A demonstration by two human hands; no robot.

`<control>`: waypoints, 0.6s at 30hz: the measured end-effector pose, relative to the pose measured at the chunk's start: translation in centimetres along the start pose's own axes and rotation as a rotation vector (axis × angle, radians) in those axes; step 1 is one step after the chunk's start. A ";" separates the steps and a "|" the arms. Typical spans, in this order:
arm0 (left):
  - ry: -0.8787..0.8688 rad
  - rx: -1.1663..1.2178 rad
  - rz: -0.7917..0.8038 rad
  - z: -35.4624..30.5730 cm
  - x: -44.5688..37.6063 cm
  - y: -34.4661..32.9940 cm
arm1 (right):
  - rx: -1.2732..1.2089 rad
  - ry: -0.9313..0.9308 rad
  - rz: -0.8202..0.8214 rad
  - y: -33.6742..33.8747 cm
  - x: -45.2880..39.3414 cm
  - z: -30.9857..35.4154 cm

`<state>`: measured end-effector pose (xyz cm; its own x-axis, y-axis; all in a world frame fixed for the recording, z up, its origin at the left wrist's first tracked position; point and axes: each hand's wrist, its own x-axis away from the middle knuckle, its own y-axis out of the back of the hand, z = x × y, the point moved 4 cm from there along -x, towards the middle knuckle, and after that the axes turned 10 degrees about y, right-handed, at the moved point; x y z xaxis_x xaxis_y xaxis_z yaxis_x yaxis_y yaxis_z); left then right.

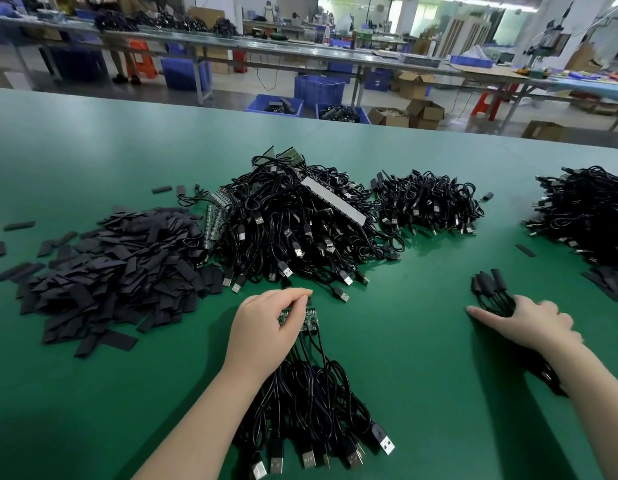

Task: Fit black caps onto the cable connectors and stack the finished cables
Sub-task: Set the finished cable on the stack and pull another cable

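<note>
My left hand [266, 327] grips the green circuit-board ends [309, 318] of a bundle of black USB cables [311, 410], whose plugs fan out toward me. My right hand [529, 322] lies on a small bunch of capped cables [491, 289] at the right, fingers curled over it and index finger stretched flat on the table. A heap of flat black caps [106, 268] spreads at the left. A big pile of uncapped cables [293, 226] sits in the middle.
On the green table [421, 323], a second cable pile [428, 202] lies behind at centre right and a third [591, 216] at the far right edge, with loose caps [608, 282] below it. Benches, blue crates and boxes stand beyond the table.
</note>
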<state>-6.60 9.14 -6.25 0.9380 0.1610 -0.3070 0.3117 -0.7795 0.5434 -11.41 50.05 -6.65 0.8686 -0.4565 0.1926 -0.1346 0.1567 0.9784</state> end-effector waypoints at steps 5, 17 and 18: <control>0.017 0.011 -0.002 0.0 0.0 0.1 | -0.055 0.050 -0.199 0.2 -0.8 -0.6; 0.197 -0.382 0.035 2.3 -0.5 -0.8 | -0.383 0.731 -0.052 -1.7 10.4 16.7; 0.208 -0.390 0.051 2.4 -0.6 -0.9 | -0.426 0.758 0.064 -2.8 11.5 18.1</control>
<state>-7.79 8.23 -8.44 0.9518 0.2776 -0.1303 0.2608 -0.5090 0.8203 -9.67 28.46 -5.83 0.9690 0.2469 -0.0033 -0.1360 0.5451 0.8272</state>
